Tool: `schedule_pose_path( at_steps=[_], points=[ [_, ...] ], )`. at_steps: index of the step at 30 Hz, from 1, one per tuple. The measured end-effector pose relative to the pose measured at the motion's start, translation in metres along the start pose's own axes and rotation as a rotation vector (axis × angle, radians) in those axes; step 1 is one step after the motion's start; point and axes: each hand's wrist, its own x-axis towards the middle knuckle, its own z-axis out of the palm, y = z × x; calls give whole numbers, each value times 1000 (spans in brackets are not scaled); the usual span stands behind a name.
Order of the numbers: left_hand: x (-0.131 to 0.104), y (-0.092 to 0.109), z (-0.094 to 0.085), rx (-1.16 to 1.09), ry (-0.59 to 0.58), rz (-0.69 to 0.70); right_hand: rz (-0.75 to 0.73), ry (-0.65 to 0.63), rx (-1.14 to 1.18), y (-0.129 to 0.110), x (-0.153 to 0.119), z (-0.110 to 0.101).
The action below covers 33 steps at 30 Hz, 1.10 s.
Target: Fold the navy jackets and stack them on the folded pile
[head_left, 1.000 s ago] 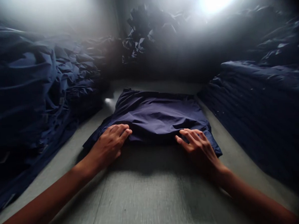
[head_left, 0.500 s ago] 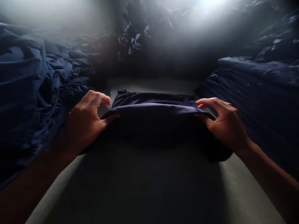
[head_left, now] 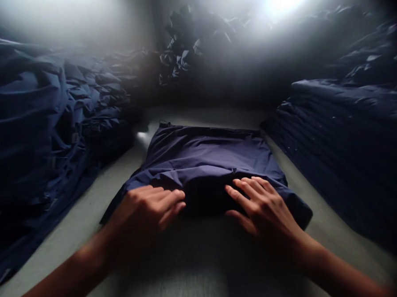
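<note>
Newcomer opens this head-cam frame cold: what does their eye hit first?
Probably the dark blue cloth lying mid-frame on a grey surface, with the left hand and right hand at its near edge. Next, the white glare at upper right, washing out part of the background. Then the high piles of dark blue fabric: a rumpled left pile and a neater right pile flanking the surface.
</note>
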Motion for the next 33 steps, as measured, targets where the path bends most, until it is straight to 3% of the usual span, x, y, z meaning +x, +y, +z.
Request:
schedule_pose_path(
  at_steps=[3, 5, 10, 15, 20, 23, 26, 29, 31, 33],
  points=[
    [-3, -1, 24, 79, -71, 44, 34, -40, 42, 12, -5, 39],
    [-4, -7, 43, 109, -112, -11, 55, -46, 101, 25, -6, 61],
    [-6, -13, 74, 69, -168, -150, 73, -38, 180, 37, -8, 81],
    [19, -16, 76, 86, -151, -168, 65, -10, 210, 55, 16, 87],
    [91, -31, 62, 121, -146, -130, 62, -91, 130, 98, 80, 87],
    [135, -41, 41, 66, -160, -238, 110, -68, 68, 114, 112, 69],
    [165, -50, -6, 4, -61, -286, 127, 88, 3, 123, 131, 26],
    [181, -55, -70, -226, 79, -215, 135, 220, 9, 130, 138, -29],
    [184, -55, -105, -403, 61, -108, 137, 181, 110, 135, 138, -59],
    [180, -54, -125, -506, 2, -12, 144, 104, 235, 138, 133, -77]
  ],
)
